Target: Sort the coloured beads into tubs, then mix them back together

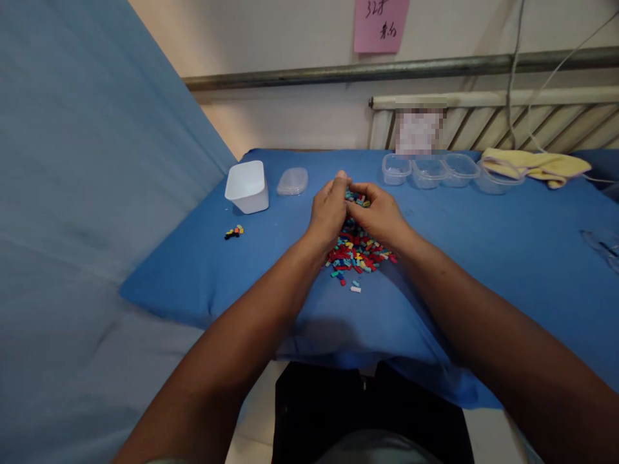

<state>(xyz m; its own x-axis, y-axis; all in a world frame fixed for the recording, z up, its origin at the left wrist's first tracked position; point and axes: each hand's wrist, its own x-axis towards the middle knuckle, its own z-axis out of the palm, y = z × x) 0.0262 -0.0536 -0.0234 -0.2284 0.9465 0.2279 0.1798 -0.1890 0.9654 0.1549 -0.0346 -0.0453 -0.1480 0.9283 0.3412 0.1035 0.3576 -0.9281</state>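
Observation:
A pile of small coloured pieces [358,254], red, blue, teal, yellow and white, lies on the blue cloth in front of me. Over it, my left hand [330,207] and my right hand [378,209] come together, cupped with fingers curled. Between them they hold a handful of the same small pieces [358,198]. Some of the fingertips are hidden behind the handful. A white piece [356,289] and a few others lie loose at the pile's near edge. The pieces are too small to tell their exact kind.
A white plastic tub [247,188] stands at the back left, with stacked clear lids [293,182] beside it. Below the tub sits a little group of yellow and black pieces [235,232]. Several clear containers [396,170] line the back right, and a yellow cloth [534,165] drapes over one.

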